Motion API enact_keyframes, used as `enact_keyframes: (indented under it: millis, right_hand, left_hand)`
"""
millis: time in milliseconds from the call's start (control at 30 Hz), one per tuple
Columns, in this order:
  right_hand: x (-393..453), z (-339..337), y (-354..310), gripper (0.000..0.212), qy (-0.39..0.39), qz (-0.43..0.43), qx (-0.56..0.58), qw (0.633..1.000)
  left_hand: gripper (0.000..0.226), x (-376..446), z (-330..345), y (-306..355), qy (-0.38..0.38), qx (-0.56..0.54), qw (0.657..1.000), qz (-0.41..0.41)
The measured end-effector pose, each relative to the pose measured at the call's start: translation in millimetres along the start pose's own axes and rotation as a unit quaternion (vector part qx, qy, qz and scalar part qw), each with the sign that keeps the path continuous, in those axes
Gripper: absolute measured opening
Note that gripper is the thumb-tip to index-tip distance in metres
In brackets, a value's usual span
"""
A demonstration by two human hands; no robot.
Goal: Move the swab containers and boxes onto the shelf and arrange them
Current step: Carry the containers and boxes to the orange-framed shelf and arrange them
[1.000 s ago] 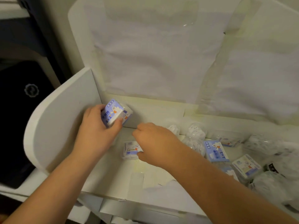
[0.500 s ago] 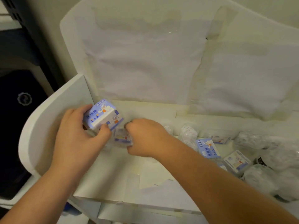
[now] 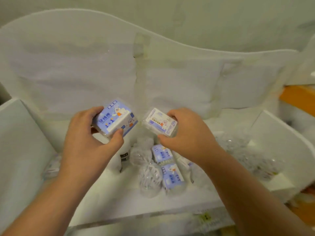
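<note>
Left hand (image 3: 90, 142) grips a blue-and-white cardboard box (image 3: 115, 119) between fingers and thumb, raised above the white shelf (image 3: 272, 133). Right hand (image 3: 185, 133) clasps a smaller clear plastic box with a white label (image 3: 160, 122) just to its right. Below them, two blue packs (image 3: 167, 165) and clear round swab containers (image 3: 144, 167) lie on the shelf.

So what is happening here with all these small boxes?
A person is sorting small packs on a white shelf. The left hand holds a blue-and-white box with a cartoon bear in the air, and the right hand holds a flatter white clear-plastic box beside it. Neither box is set down yet. Below the hands, two more blue boxes and some clear wrapped bundles lie loosely on the shelf, not arranged.
</note>
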State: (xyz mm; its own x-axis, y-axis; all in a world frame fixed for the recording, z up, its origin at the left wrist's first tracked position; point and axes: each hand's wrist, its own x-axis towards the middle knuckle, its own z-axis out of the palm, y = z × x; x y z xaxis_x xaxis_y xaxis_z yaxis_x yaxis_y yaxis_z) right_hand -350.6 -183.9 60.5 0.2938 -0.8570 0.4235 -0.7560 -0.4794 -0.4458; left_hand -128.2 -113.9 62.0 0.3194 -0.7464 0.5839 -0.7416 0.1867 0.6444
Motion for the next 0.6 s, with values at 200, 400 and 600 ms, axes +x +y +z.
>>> enact_keyframes:
  millis: [200, 400, 600]
  right_hand:
    - [-79, -77, 63, 0.046, 0.072, 0.070, -0.007, 0.995]
    - [-178, -156, 118, 0.060, 0.109, 0.118, -0.004, 0.987]
    - [-278, -238, 182, 0.065, 0.142, 0.164, -0.011, 0.976]
  left_hand:
    - [0.060, -31, 51, 67, -0.073, -0.026, 0.995, 0.067]
    - [0.061, -89, 100, 156, -0.120, -0.059, 0.986, 0.102]
    - [0.058, -165, 153, 266, -0.165, -0.104, 0.972, 0.128]
